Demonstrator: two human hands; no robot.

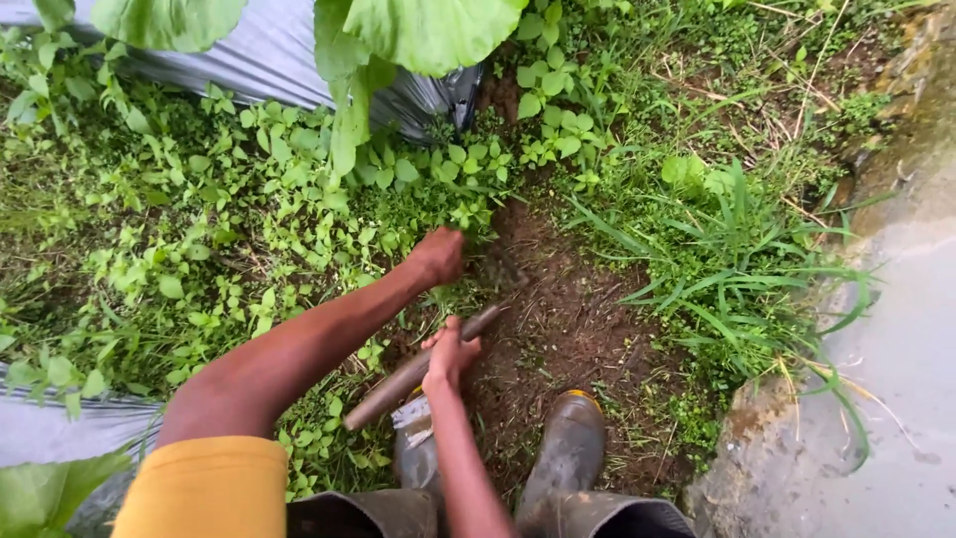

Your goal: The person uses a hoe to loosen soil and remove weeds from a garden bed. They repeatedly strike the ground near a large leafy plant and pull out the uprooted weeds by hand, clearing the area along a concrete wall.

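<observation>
My left hand [436,255] reaches forward from a yellow sleeve and is closed in the low green weeds [299,199] at the edge of a bare soil patch [568,329]. Closer to me, my right hand [453,354] grips a wooden tool handle [398,384]. The handle slants up and to the right toward the soil. Its working end near my left hand is blurred. My two muddy rubber boots [570,438] stand on the soil just below the hands.
Grey plastic sheeting [269,60] covers beds at the top and lower left, with big green leaves [428,30] overhanging it. A clump of long grass [737,259] borders a wet concrete strip [896,349] on the right.
</observation>
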